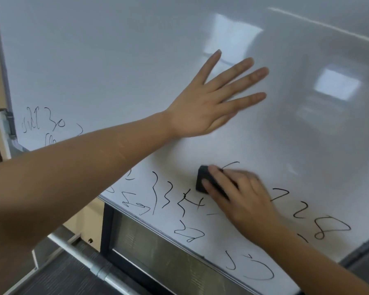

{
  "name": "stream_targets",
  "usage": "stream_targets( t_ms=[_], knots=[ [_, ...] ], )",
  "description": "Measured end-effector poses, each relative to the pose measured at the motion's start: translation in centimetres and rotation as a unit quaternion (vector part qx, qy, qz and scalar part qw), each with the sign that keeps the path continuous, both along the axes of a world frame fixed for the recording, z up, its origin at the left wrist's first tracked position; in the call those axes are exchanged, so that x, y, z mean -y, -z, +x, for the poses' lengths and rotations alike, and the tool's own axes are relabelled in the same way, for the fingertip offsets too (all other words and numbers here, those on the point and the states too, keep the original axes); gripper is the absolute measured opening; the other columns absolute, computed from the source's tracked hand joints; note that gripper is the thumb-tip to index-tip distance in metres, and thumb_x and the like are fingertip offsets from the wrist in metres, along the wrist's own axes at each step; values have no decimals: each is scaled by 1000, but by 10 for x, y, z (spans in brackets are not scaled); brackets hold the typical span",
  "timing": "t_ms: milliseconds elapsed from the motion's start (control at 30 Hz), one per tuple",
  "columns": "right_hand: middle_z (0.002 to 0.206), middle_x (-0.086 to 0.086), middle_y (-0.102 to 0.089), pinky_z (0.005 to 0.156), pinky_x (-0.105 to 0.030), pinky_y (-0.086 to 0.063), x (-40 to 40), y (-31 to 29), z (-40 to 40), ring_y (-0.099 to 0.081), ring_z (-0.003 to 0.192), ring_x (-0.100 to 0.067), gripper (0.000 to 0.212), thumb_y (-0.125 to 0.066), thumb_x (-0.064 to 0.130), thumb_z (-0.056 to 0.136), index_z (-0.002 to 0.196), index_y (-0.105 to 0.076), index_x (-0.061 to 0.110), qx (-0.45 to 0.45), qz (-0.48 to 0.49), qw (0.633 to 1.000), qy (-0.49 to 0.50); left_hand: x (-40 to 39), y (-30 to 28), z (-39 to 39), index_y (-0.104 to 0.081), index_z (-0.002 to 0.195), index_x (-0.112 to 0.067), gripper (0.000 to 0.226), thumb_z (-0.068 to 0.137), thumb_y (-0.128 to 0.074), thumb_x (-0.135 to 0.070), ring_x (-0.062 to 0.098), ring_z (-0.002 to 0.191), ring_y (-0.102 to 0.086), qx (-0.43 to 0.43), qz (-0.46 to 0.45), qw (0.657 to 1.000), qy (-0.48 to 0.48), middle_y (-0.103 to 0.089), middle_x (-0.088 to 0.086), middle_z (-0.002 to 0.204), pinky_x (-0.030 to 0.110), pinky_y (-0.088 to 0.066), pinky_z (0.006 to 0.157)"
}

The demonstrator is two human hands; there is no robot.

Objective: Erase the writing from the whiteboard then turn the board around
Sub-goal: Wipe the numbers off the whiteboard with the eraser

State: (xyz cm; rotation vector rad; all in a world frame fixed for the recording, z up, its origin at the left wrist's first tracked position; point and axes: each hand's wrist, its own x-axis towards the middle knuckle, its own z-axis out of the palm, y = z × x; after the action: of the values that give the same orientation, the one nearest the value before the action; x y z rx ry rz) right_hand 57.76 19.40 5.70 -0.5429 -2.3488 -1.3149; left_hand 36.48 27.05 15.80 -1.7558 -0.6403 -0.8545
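1. Glossy white whiteboard [115, 60] fills our view, black marker scribbles [175, 201] along its lower edge.
2. Our right hand [241, 194] presses a black block eraser [207, 182] onto the scribbles.
3. Our left hand [209, 103] lies flat, fingers spread, on bare board.

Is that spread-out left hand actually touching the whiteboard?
Touching. The head view shows the left hand flat, fingers spread, against the whiteboard, with no gap visible under the palm, while the right hand holds the black eraser.
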Motion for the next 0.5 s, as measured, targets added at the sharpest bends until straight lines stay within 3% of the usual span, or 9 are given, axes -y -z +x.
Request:
stream_targets(
  t_ms=[167,233,367,433,500],
  knots=[
    [123,-23,-62,70,-46,-48,-7,-22,6,-61,91,-40,45,-75,3,80,122,-61,7,-172,82,982,20,-5,1,-3,-41,149,-19,46,103,-33,-20,37,143,-33,3,4,1000,3,-39,15,153,64,-17,113],
    [129,-23,-58,74,-46,-45,-3,-6,9,-58,96,-39,45,-74,3,80,124,-61,6,-156,72,985,23,-5,2,-2,-41,149,-19,47,103,-34,-20,37,143,-33,4,7,1000,3,-39,16,153,64,-17,113],
    [136,-19,-44,85,-47,-44,5,21,25,-50,105,-32,42,-61,6,91,131,-51,9,-22,25,999,21,-6,2,-2,-39,150,-18,46,104,-31,-21,38,143,-33,1,10,1000,6,-39,16,153,64,-16,113],
    [136,-19,-45,86,-45,-42,5,15,28,-50,104,-32,40,-59,5,91,131,-52,9,-22,34,999,19,-6,3,-3,-37,150,-19,46,105,-31,-20,38,143,-33,2,12,1000,8,-39,16,153,64,-15,113],
    [134,-20,-52,83,-45,-41,5,5,30,-53,103,-34,41,-67,4,86,126,-58,8,-84,53,995,20,-8,2,-2,-37,150,-18,47,104,-33,-19,38,143,-33,2,13,1000,10,-38,16,153,64,-16,113]
  ],
)
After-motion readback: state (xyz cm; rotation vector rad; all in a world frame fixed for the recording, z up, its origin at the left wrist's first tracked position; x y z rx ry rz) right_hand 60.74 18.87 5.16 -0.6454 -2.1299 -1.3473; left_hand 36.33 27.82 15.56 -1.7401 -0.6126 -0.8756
